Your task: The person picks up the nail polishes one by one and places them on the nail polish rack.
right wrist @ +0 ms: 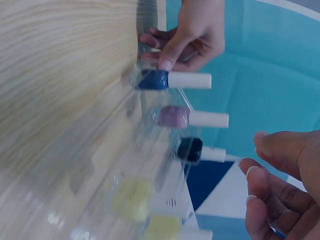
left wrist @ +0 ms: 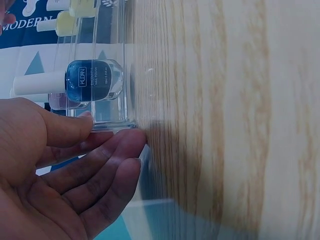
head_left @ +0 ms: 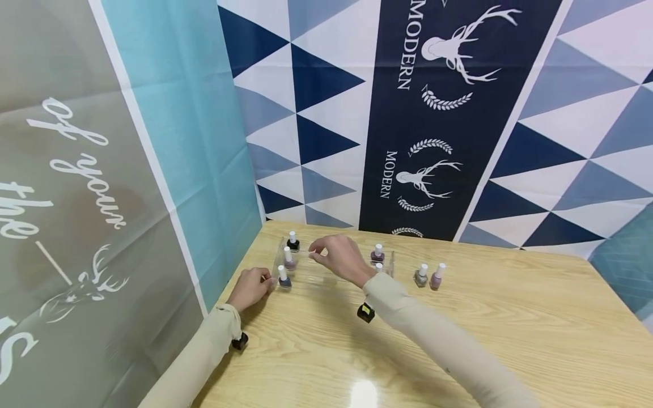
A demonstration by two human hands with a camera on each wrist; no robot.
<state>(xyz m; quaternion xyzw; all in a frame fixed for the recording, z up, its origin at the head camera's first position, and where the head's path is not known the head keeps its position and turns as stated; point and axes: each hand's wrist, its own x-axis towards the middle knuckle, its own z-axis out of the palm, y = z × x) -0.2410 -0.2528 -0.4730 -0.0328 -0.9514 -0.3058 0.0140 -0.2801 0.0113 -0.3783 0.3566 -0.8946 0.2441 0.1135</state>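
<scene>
A clear, stepped rack (head_left: pixel 318 279) holds small nail polish bottles with white caps. On its left end stand a dark blue bottle (left wrist: pixel 95 81), a lilac bottle (right wrist: pixel 173 116) and a black bottle (head_left: pixel 293 243). Further along are two yellow bottles (right wrist: pixel 132 198), which the right hand hides in the head view. My left hand (head_left: pixel 251 289) pinches the rack's left end between thumb and fingers, beside the dark blue bottle. Above the rack's back row hovers my right hand (head_left: pixel 339 256). Its thumb and fingertips are apart, with nothing between them.
At the rack's right end stand a dark purple bottle (head_left: pixel 377 254) and another bottle partly behind the right forearm. Right of the rack, a grey glitter bottle (head_left: pixel 420 276) and a mauve bottle (head_left: pixel 437 277) stand on the wooden table (head_left: pixel 484 317). Patterned cloth (head_left: pixel 326 113) hangs behind.
</scene>
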